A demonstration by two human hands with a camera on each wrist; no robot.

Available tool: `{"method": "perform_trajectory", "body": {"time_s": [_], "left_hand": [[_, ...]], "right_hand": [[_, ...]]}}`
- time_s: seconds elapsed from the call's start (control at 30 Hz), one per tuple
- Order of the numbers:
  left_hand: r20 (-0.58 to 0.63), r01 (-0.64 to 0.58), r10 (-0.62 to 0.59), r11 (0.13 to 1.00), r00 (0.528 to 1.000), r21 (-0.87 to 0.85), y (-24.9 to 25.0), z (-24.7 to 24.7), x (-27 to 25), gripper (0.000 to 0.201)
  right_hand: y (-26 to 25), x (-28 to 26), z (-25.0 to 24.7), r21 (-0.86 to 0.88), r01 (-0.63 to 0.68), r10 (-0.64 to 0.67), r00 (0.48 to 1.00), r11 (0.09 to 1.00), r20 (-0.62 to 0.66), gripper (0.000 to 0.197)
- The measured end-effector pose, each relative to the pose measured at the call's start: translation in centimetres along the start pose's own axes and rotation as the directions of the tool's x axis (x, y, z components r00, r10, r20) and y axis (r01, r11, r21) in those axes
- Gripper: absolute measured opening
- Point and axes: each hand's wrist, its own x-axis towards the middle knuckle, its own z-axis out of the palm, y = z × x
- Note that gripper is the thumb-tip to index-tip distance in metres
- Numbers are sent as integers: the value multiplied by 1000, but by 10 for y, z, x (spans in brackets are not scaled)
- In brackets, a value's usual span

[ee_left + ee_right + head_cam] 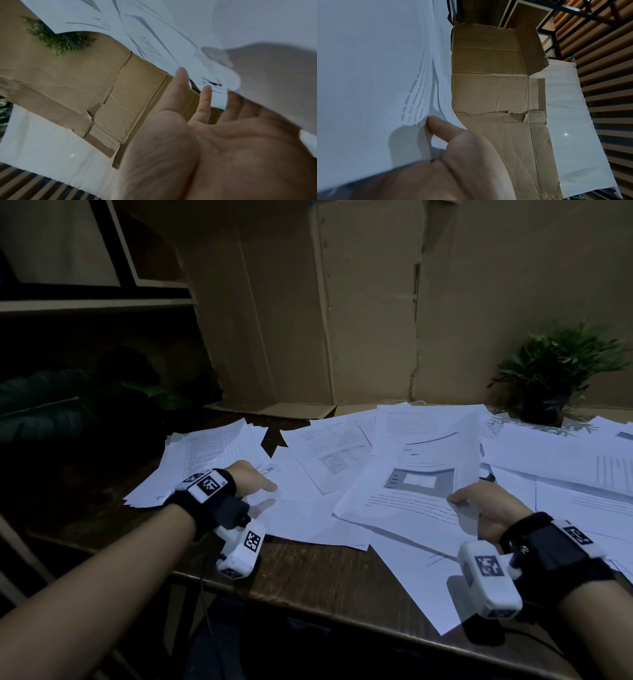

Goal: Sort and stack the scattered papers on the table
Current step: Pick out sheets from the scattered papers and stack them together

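Head view: a dark brown wooden table [308, 563] is seen covered with scattered white printed paper sheets [329, 457], overlapping loosely from left to right. A rough stack of white pages [212, 453] lies at the left end. Behind them stands a flattened brown cardboard sheet [342, 320], and a small green potted plant [551, 378] sits at the far right.

The right hand [486, 508] is seen pinching the near right edge of a white sheet printed with a grey box and lines of text [411, 491]; in the right wrist view the thumb is pressed on top with the paper's edge lifted slightly. The left hand [253, 481] is held relaxed and unclenched, grasping nothing, over the papers just beside the left stack; in the left wrist view the fingers [180, 88] are shown straight, with a sheet lying across some of them.

Several risks can be judged from here. More than one sheet may be caught in the pinch, since thin edges are layered there. Sheets overhanging the near table edge could be dragged to the floor if the pinched page is pulled quickly. The page could be creased by a one-sided grip.
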Motion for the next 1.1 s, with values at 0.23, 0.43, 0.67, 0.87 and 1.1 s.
{"method": "perform_trajectory", "body": {"time_s": [0.23, 0.43, 0.67, 0.87, 1.1], "left_hand": [[-67, -3, -4, 994, 998, -112, -14, 3, 3, 34], [-14, -94, 93, 982, 996, -162, -16, 6, -5, 12], [-180, -296, 272, 948, 945, -121, -22, -15, -26, 40], [-442, -334, 269, 939, 856, -76, -52, -48, -38, 42], [-613, -403, 42, 788, 789, -466, -72, -67, -24, 42]], "right_hand": [[0, -5, -2, -23, 30, -29, 999, 999, 43, 39], [0, -5, -3, 9, 69, -69, 995, 998, 66, 26], [1, 0, -3, 40, 23, -27, 996, 999, 90, 24], [2, 3, -3, 32, 25, -27, 997, 999, 70, 25], [2, -2, -1, 61, 61, -65, 995, 996, 71, 22]]}}
